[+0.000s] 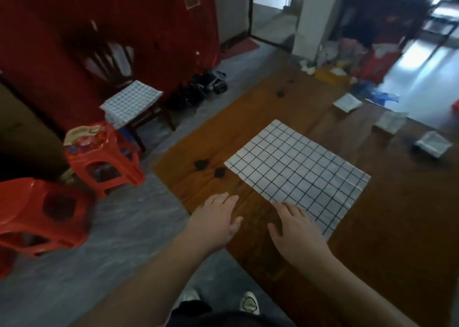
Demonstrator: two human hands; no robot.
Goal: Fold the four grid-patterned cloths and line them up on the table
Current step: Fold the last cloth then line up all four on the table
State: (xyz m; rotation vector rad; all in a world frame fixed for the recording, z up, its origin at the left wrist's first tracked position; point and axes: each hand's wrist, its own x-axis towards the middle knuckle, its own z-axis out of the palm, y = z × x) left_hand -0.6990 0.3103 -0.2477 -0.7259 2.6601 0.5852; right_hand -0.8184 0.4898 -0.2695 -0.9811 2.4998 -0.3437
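A white cloth with a black grid (295, 170) lies spread flat on the brown wooden table (387, 227). My right hand (296, 229) hovers at its near corner, fingers apart, fingertips touching the cloth's edge. My left hand (216, 221) is open over the bare wood just left of the cloth, holding nothing. Three small folded cloths lie in a row at the table's far right: one (347, 102), a second (389, 123) and a third (433, 144). Another grid-patterned cloth (130, 100) is draped over a chair seat off to the left.
Two red plastic stools (106, 157) (42, 215) stand on the grey floor left of the table. A dark wooden chair (106, 61) backs onto a red wall. Shoes lie by the wall. Bags and clutter (347, 56) sit at the table's far end.
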